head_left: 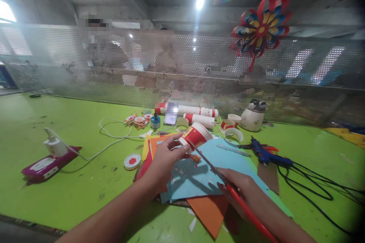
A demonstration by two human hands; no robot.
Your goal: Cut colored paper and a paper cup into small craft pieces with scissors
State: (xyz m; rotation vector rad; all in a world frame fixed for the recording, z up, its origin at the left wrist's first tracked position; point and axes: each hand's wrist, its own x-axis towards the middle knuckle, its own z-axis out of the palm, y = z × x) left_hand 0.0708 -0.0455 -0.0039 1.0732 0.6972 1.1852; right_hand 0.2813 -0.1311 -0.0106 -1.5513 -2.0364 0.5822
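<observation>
My left hand (170,154) is wrapped round a red and white paper cup (199,133), tilted with its wide end to the upper right. My right hand (242,184) grips a pair of scissors (232,190) with red handles. Their blades point up and left, the tips at the cup's lower side; whether they touch it I cannot tell. Below the cup lies a light blue paper sheet (188,184) on a stack of coloured papers, sprinkled with small white scraps. An orange sheet (209,212) sticks out of the stack toward me.
At right lies a blue glue gun (268,155) with black cables. A purple power strip (48,165) with a white charger sits at left. Behind are a phone (170,115), a blue bottle (155,121), stacked cups (199,120), cut cup rings (233,136) and a white jug (252,117).
</observation>
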